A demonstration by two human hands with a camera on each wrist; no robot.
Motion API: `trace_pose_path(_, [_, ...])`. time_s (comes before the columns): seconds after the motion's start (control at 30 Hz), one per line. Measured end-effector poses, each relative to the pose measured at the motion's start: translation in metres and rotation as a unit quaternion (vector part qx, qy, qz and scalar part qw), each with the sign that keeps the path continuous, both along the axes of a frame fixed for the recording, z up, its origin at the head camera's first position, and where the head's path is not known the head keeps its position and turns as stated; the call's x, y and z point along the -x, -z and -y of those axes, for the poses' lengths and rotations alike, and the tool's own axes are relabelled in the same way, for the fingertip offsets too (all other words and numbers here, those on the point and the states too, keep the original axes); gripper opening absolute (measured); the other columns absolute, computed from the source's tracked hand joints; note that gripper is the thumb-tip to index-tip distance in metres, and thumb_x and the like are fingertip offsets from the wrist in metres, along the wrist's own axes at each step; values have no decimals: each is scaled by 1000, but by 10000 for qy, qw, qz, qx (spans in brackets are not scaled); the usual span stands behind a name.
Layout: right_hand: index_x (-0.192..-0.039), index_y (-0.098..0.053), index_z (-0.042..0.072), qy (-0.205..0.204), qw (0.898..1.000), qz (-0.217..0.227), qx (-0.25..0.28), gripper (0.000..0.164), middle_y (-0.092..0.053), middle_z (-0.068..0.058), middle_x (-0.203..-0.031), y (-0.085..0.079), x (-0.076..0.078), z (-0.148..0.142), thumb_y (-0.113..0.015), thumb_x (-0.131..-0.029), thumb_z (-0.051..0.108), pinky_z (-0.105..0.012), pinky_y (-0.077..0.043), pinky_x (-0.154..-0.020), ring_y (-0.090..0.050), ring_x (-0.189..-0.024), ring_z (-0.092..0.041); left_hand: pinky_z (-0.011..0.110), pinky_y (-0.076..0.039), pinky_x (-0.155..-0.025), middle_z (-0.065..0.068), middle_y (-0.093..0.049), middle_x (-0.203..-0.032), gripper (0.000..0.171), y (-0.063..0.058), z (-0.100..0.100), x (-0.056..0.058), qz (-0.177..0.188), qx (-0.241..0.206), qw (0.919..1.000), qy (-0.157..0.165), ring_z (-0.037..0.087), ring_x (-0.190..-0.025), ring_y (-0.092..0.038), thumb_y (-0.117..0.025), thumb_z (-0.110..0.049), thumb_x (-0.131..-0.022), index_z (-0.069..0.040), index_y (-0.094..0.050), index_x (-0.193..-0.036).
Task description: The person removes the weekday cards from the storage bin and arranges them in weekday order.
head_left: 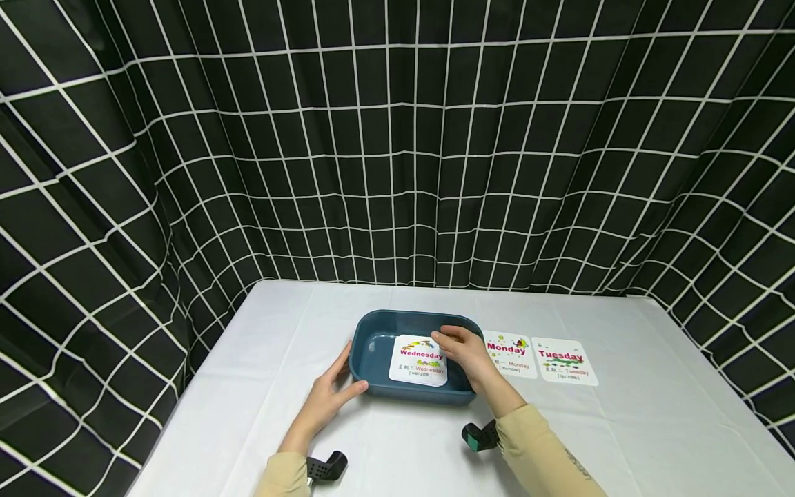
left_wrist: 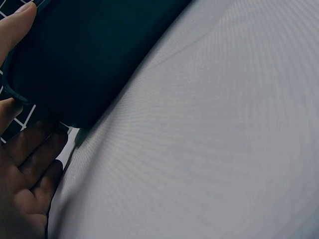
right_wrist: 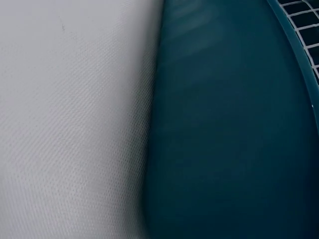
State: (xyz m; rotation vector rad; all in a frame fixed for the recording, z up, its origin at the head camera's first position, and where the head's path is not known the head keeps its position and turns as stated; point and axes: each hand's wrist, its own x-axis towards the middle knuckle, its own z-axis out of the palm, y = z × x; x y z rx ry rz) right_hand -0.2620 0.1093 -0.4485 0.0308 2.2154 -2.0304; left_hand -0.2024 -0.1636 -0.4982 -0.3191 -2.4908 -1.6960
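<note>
A dark blue rectangular tray [head_left: 410,395] stands on the white table. Inside it lies a small stack of white cards, with a Wednesday card [head_left: 417,360] on top, face up. My left hand [head_left: 328,395] grips the tray's left end, thumb at the front rim; the left wrist view shows that thumb [left_wrist: 17,25] on the rim and the lower fingers spread below. Reaching over the tray's right end, my right hand [head_left: 467,352] has its fingertips curled at the Wednesday card's upper right corner. Its thumb is hidden. The right wrist view shows only the tray's outer wall [right_wrist: 224,124] and cloth.
Right of the tray, a Monday card [head_left: 509,355] and a Tuesday card [head_left: 566,361] lie side by side, face up. Part of the Monday card is behind my right hand. A black curtain [head_left: 410,172] with white grid lines hangs behind the white-clothed table [head_left: 658,428].
</note>
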Motion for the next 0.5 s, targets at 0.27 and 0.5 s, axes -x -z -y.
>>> trace_pose_path(0.27, [-129, -46, -7, -125, 9978, 212, -616, 62, -53, -18, -111, -1, 1, 3, -69, -83, 29, -44, -43, -91, -53, -98, -28, 55, -24, -103, -2, -43, -140, 80, 12, 3, 6, -4, 63, 10000, -35, 21, -120, -47, -73, -33, -80, -24, -30, -147])
trace_pose_path(0.5, [-129, -47, -5, 0, 9924, 318, -1189, 63, -53, -17, -108, 0, 5, 6, -72, -82, 29, -42, -43, -87, -52, -94, -27, 55, -21, -104, -3, -41, -141, 80, 23, 6, 12, 4, 9, 10000, 3, 23, -122, -44, -73, -32, -80, -26, -29, -147])
